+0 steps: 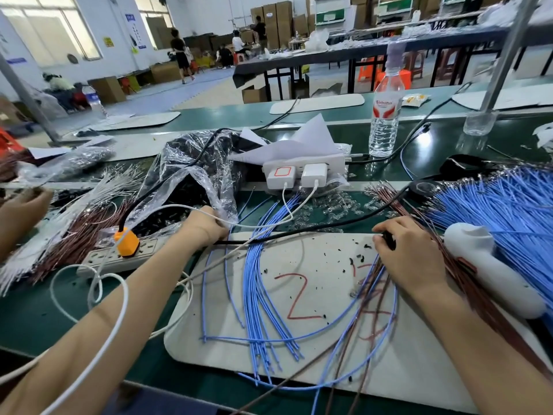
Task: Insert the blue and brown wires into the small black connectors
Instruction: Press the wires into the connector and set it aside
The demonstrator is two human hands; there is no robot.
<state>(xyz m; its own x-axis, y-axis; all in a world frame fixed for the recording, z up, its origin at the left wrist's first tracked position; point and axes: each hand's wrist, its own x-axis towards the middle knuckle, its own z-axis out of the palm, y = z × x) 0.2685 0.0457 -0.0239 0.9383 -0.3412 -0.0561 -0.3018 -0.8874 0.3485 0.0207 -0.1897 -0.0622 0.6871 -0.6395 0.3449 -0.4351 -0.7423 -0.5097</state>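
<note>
Head view: left hand [206,226] is out at 11 o'clock off the board [185,348], wrist bent, back of hand up. Its fingers are buried at the mouth of the bag [185,175], so I can't tell if they're spread or gripping anything. At the board's 2 o'clock corner sits the right hand [410,256], palm down, fingers curled, thumb and forefinger pinching a small black connector [389,239] at the tips. Brown and blue strands run out from under that palm toward 6 o'clock. A white cable [126,298] loops over the left forearm. A black cable [299,230] crosses the board's far edge between the two hands, lying over the blue wires [260,295]. Those lie loose mid-board, running 12 to 6, ends splayed near the front edge, with one long one curving round toward the right hand. The blue stock [508,205] fans out at 3 o'clock, brown wires [484,298] just beside it, partly under a white tool [493,265]. A brown bundle [74,238] lies at 9 o'clock next to the power strip [146,246], which has an orange plug [127,238] in it. The bag is clear plastic, dark with black parts inside. There's a charger block [305,172] at 12, a bottle [386,115] at 1, and clear bits [329,205] between block and board. Black crumbs [360,259] and a red "2" [297,301] mark the board. Another person's hand [24,205] shows at the 9 o'clock frame edge.
</note>
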